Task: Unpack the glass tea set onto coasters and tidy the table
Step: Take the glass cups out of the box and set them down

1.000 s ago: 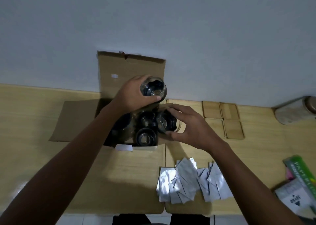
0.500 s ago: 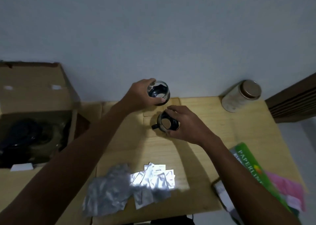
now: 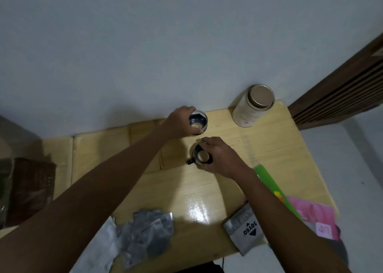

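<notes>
Item one: my left hand (image 3: 179, 121) is wrapped round the wall of a small clear glass tea cup (image 3: 198, 122) at the far edge of the pale wooden table (image 3: 269, 148). Item two: my right hand (image 3: 219, 156) pinches the rim of a second clear glass cup with a dark handle (image 3: 200, 156), nearer me, over square wooden coasters (image 3: 170, 158). Both likely light, slick, breakable; best held by wall or handle.

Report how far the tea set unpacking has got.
Done: nothing stands released yet. In hand: the left hand holds one glass cup, the right hand another cup, both low over the wooden coasters. Left: release them; clear the foil packets.
</notes>
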